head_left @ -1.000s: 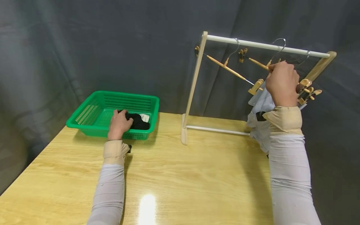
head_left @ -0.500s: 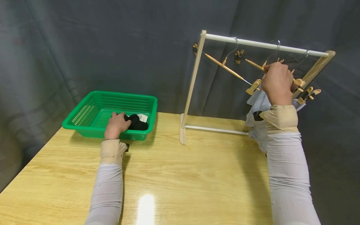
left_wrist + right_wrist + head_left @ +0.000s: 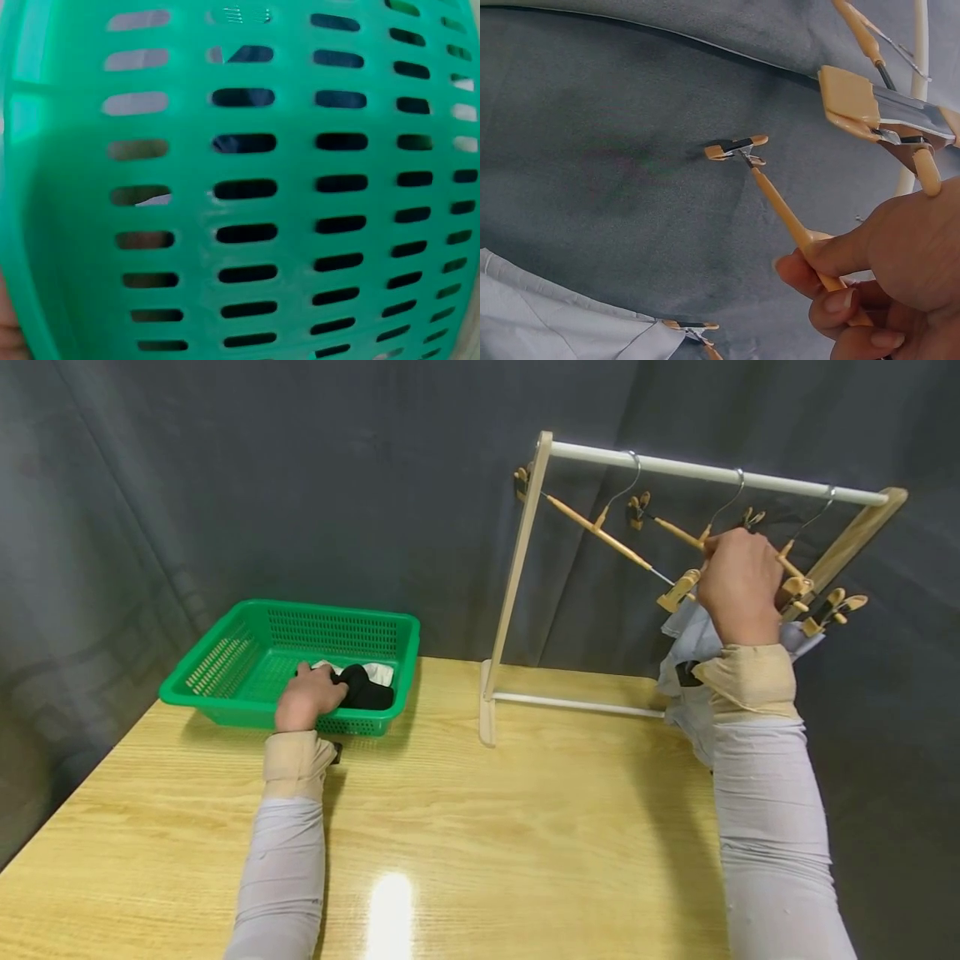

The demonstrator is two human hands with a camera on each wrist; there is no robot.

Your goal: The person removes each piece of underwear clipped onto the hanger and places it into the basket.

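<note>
Since a second ago, the right hand and the slim tan clip hanger it holds have shifted slightly left along the rack, and the hanger's metal hook has turned on the rail.

Behind everything hangs a dark grey cloth curtain. Below it spreads a pale yellow wood-grain table. At the right stands a light wooden rack with a round white rail carrying three hangers; at the left sits a green slotted plastic basket. Pale grey cloth hangs near the rack's right end, partly behind the right arm. The right hand pinches the middle hanger's bar between thumb and fingers. The left hand reaches over the basket's near rim, thumb against a bundle of black cloth inside; whether its fingers grip cannot be told. White cloth lies just beside the black.
</note>
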